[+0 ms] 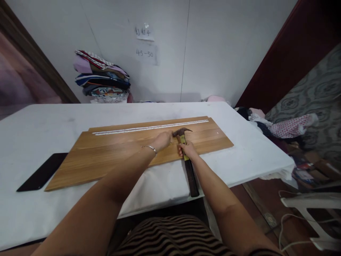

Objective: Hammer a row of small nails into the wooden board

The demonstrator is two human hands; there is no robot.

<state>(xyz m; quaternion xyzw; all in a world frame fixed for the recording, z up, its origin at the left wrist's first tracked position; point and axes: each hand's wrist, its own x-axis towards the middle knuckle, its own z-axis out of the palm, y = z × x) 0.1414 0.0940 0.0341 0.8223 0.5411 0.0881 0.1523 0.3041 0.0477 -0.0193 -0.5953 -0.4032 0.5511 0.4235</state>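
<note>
A claw hammer (189,170) with a rusty head and a dark, yellow-banded handle is in my right hand (188,148), which is wrapped round the upper handle. The hammer's head hovers over or rests on a wood-grain board (119,149); I cannot tell which. Just left of the head, my left hand (162,141) is closed in a pinch close to the board, a bracelet on its wrist. What its fingertips hold is too small to make out. Along the board's far side lies a white tape-like strip (151,127).
The board lies on a white-covered table (80,113). Left of it, a dark flat slab (42,172) sits partly against its edge. Folded clothes (102,76) are stacked by the wall. More cloth (291,126) and a white plastic stool (314,202) are at the right.
</note>
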